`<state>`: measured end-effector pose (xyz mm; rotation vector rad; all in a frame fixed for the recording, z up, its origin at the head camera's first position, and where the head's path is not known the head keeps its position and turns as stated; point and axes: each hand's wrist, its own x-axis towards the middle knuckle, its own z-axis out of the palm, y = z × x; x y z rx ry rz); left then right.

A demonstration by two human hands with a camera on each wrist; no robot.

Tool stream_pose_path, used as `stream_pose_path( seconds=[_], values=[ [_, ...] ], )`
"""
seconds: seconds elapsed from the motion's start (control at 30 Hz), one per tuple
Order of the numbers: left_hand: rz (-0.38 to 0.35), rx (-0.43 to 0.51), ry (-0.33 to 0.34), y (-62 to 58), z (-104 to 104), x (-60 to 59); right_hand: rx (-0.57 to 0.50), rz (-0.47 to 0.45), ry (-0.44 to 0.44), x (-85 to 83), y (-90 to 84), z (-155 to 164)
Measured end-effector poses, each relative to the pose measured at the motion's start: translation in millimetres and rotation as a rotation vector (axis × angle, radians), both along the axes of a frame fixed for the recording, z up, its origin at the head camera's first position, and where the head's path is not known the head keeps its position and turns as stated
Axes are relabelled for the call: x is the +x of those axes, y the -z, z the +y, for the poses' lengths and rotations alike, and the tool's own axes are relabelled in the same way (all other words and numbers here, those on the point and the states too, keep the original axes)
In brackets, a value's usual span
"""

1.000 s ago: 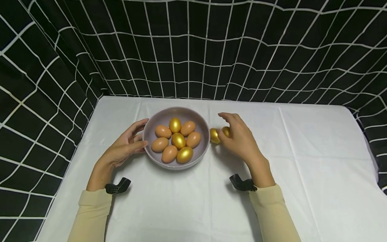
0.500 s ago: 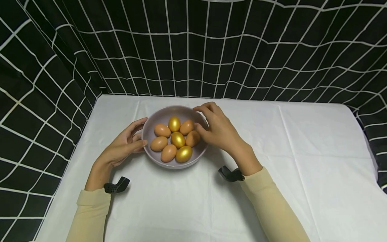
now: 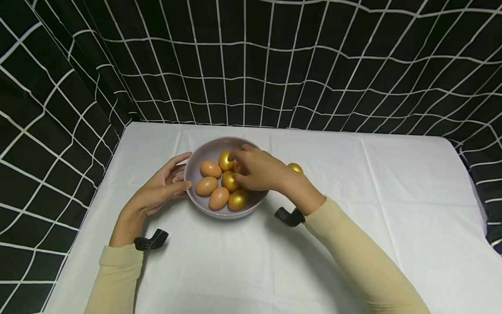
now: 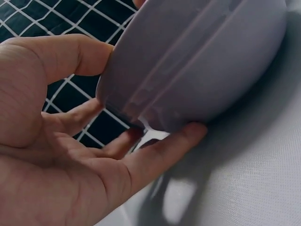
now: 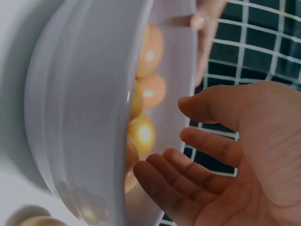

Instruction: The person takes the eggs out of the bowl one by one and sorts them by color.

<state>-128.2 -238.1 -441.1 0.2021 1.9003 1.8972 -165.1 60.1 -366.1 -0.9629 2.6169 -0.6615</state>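
A pale purple bowl holds several brown eggs and several golden eggs. At its left side my left hand grips it, thumb at the rim and fingertips against the outer wall, as the left wrist view also shows on the bowl. Over the bowl's right half my right hand hovers, hiding the eggs beneath. In the right wrist view the right hand has nothing between thumb and loosely bent fingers; one fingertip is right at a brown egg.
A golden egg lies on the white-covered table, right of the bowl and partly behind the right wrist. Black curtains with a white grid rise along the table's back and left side. Each wrist wears a black camera.
From beside the golden eggs on the table, my right hand has moved left across the rim and over the eggs in the bowl. My left hand has stayed on the bowl.
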Motion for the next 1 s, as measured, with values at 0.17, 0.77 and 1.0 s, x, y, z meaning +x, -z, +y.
stream_pose_path(
  seconds=[0.17, 0.77, 1.0],
  values=[
    [-0.031, -0.003, 0.006, -1.0, -2, 1.6, 0.156, 0.053, -0.084, -4.7, -1.6, -16],
    [-0.028, 0.005, 0.013, -3.1, -2, 3.8, 0.347, -0.035, -0.155, -3.5, 3.5, -49],
    [-0.029, 0.005, 0.012, -1.3, -3, 3.1, 0.355, -0.028, -0.164, -1.7, 8.0, -53]
  ],
)
